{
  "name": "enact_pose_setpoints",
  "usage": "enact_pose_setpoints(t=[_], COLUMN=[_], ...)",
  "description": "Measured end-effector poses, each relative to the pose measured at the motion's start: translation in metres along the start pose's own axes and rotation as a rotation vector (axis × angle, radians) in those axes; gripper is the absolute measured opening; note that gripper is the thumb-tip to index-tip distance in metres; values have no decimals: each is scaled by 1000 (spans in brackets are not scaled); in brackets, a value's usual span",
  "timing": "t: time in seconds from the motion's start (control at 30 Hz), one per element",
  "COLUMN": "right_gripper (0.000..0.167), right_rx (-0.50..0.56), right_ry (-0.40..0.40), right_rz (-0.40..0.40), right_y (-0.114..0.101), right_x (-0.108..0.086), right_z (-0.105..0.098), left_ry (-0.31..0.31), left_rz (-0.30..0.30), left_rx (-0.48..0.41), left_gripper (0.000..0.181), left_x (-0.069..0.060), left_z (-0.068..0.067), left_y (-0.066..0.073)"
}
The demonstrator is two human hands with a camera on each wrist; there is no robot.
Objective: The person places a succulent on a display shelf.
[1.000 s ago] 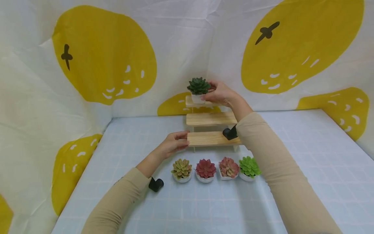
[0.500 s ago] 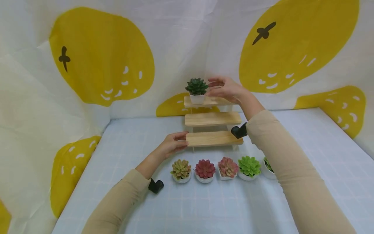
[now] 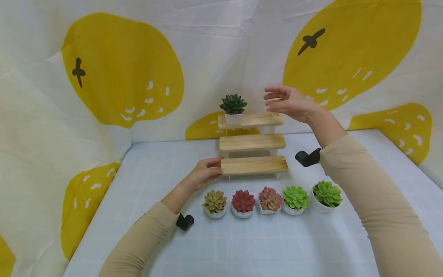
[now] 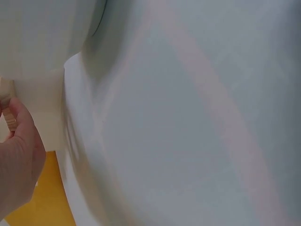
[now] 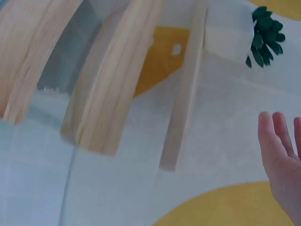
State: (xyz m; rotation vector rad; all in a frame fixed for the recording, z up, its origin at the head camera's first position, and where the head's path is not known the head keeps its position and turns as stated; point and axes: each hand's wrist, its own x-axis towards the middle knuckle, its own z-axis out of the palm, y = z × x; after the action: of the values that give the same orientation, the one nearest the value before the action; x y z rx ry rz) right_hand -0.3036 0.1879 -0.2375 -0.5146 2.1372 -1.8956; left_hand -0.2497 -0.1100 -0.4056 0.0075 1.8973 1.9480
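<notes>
A three-tier wooden stand (image 3: 254,165) is at the middle of the table. On the left part of its top tier stands a dark green succulent (image 3: 233,104) in a white pot. My left hand (image 3: 202,173) holds the left end of the lowest tier, thumb and fingers about the board's edge, also seen in the left wrist view. My right hand (image 3: 290,103) is in the air, right of the top tier and apart from the plant, its fingers extended and holding nothing. In the right wrist view the right hand (image 5: 282,165) is partly cut off by the frame edge.
In front of the stand is a row of potted succulents: yellowish-green (image 3: 215,202), dark red (image 3: 243,201), pink (image 3: 270,199), bright green (image 3: 295,198) and another green one (image 3: 327,194) at the right. A white cloth with yellow prints (image 3: 124,69) hangs behind the table.
My right hand has let go of the dark green succulent and moved away to the right. The succulent stays on the top tier. The left hand keeps its hold.
</notes>
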Motion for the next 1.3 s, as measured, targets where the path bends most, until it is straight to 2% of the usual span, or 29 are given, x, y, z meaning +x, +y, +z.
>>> enact_pose_setpoints(t=[0.2, 0.37, 0.6, 0.77, 0.87, 0.97, 1.13, 1.3], right_gripper=[56, 51, 46, 49, 50, 52, 53, 54], right_rx=[12, -50, -97, -214, -290, -312, -307, -264], right_ry=[11, 6, -55, -57, -53, -65, -83, -111], right_rz=[3, 0, -74, -80, -67, -61, -55, -88], right_y=[1, 4, 11, 18, 25, 35, 55, 80], right_x=[-25, -47, -78, -100, -114, -125, -141, -158], right_z=[-17, -30, -50, -61, -65, -69, -73, -74], left_ry=[-6, -22, -21, -23, -27, -29, -30, -32], left_rz=[6, 18, 17, 20, 17, 20, 33, 31], left_rx=[9, 18, 15, 2, 0, -3, -2, -9], left_gripper=[51, 51, 50, 51, 51, 51, 51, 51], left_x=[-2, -1, -1, -1, -1, -1, -1, 1], left_z=[0, -1, -1, -1, -1, 0, -1, -2], left_y=[0, -1, 0, -1, -2, -1, -2, -3])
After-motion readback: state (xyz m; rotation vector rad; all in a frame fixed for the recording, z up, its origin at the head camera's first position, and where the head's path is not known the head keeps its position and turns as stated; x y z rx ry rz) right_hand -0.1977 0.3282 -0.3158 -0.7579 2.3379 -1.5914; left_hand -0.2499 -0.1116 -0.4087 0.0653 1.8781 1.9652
